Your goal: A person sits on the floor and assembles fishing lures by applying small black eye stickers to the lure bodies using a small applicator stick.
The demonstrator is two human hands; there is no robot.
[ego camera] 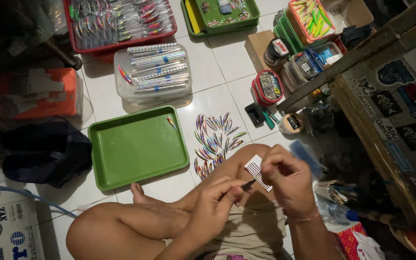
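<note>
Over the lap, left hand (217, 200) grips one tweezers (247, 185), right hand (285, 173) one sticker sheet (256, 168).

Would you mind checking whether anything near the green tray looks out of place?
One shiny lure lies alone inside the green plastic tray, apart from the row of shiny lures on the white tiled floor. Otherwise nothing stands out.

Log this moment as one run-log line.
left hand: holds tweezers | right hand: holds dotted sheet | green tray: one lure
</note>
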